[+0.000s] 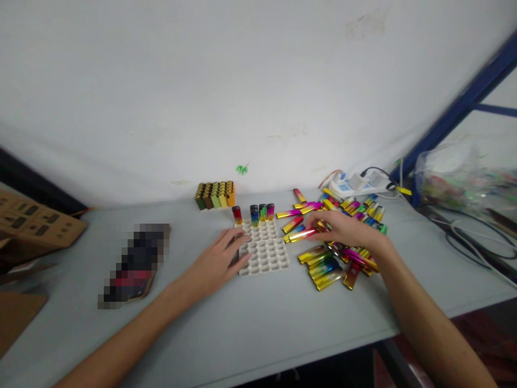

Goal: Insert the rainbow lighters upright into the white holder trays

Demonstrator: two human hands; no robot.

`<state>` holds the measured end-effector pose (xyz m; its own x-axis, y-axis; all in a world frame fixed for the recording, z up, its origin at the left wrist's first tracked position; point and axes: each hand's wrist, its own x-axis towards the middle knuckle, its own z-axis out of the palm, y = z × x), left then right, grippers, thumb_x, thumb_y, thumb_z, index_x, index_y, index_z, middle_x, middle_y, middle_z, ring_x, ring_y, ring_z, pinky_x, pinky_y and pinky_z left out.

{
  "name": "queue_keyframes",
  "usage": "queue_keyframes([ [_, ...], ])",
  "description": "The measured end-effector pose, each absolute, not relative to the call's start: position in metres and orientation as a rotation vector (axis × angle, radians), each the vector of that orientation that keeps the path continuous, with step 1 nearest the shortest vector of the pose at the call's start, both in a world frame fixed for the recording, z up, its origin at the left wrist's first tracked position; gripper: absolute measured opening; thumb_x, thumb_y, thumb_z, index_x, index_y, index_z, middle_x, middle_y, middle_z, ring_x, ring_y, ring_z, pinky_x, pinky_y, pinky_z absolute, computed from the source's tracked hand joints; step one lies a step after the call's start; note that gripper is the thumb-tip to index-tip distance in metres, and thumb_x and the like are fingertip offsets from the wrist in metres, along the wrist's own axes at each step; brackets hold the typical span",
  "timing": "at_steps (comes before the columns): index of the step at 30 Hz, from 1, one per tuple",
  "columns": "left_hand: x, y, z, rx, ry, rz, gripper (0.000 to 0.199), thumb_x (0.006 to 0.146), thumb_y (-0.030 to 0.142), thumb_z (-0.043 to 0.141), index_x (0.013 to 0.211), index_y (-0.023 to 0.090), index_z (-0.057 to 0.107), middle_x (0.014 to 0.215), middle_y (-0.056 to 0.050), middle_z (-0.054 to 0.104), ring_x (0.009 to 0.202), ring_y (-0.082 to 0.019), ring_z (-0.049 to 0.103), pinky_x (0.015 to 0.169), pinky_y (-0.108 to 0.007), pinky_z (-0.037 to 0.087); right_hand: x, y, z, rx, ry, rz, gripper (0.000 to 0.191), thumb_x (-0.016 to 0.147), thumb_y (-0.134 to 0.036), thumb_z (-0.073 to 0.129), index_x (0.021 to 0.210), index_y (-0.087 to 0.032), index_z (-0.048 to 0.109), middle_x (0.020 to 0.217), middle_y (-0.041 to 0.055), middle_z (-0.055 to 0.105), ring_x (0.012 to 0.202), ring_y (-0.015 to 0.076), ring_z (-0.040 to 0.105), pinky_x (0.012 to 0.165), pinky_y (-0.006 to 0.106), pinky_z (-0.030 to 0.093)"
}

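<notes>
Your left hand (221, 254), fingers apart, rests at the left edge of the white tray (264, 249). Your right hand (333, 227) is over loose lighters (328, 279) off the tray's right edge; whether it grips one, I cannot tell. Four upright lighters (254, 214) line its far edge.
</notes>
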<state>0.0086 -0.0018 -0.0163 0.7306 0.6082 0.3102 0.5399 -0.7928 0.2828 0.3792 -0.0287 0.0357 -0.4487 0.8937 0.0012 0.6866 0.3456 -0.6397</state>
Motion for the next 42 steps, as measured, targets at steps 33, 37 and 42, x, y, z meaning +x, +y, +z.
queue_keyframes([
  [33,0.010,-0.003,-0.017,2.773,0.899,0.618,0.038,0.105,0.034,0.053,0.137,0.015,0.058,0.136,-0.015,0.057,0.131,-0.029,0.055,0.114,-0.049,0.049,0.284,-0.030,0.008,-0.937,-1.139,1.461,0.035,0.093,-0.057,0.066,0.095,-0.026,0.051,0.071,-0.0069,0.051,0.055,0.0095,0.047,0.052,0.022,0.042],
  [37,0.010,-0.003,-0.016,2.768,0.889,0.621,0.038,0.105,0.034,0.053,0.137,0.016,0.059,0.136,-0.015,0.058,0.131,-0.029,0.055,0.114,-0.049,0.049,0.276,-0.032,0.010,-1.089,-1.232,1.244,0.046,0.092,-0.065,0.062,0.080,-0.023,0.048,0.061,-0.0084,0.034,0.050,0.0085,0.029,0.046,0.023,0.023],
  [42,0.008,-0.004,-0.017,2.771,0.895,0.613,0.037,0.105,0.034,0.052,0.137,0.016,0.058,0.137,-0.015,0.057,0.132,-0.029,0.054,0.115,-0.048,0.048,0.276,-0.032,0.004,-1.367,-1.354,0.810,0.055,0.093,-0.065,0.055,0.061,-0.023,0.040,0.056,-0.0053,0.035,0.052,0.0108,0.031,0.049,0.028,0.023],
])
